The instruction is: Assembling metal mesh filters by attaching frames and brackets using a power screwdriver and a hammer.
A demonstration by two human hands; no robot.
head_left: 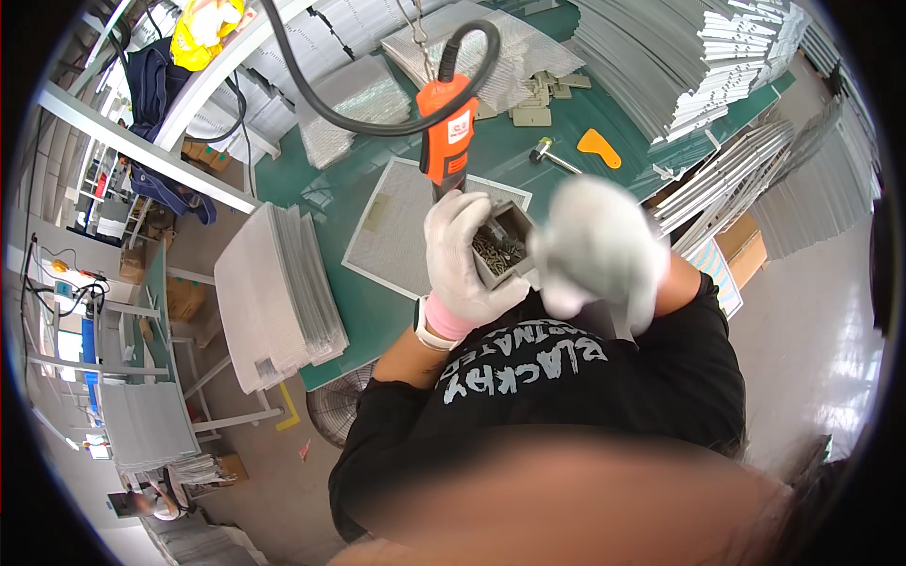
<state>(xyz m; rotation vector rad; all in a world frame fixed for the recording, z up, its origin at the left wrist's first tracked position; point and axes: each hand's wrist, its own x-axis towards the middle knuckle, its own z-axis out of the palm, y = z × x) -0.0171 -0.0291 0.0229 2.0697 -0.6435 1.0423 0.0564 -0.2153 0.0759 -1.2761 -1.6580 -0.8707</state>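
My left hand [460,259], in a white glove with a pink cuff, is wrapped round a small grey open box [517,226]. Inside the box lie many small screws [495,250]. At the box's right side is my right hand [599,245], also white-gloved; motion smears it, so its fingers and anything in them cannot be made out. An orange electric screwdriver [446,127] hangs on a chain just beyond my left hand, its lower end partly behind the glove. Under it, a white-framed mesh panel [387,226] lies flat on the green table [354,184].
Stacked panels [269,292] stand at the table's left edge, and a large stack [642,66] fills the far right. Beyond my hands lie a hammer [552,154], a yellow piece [599,148] and beige plates [533,111]. A fan [340,406] stands below the table edge.
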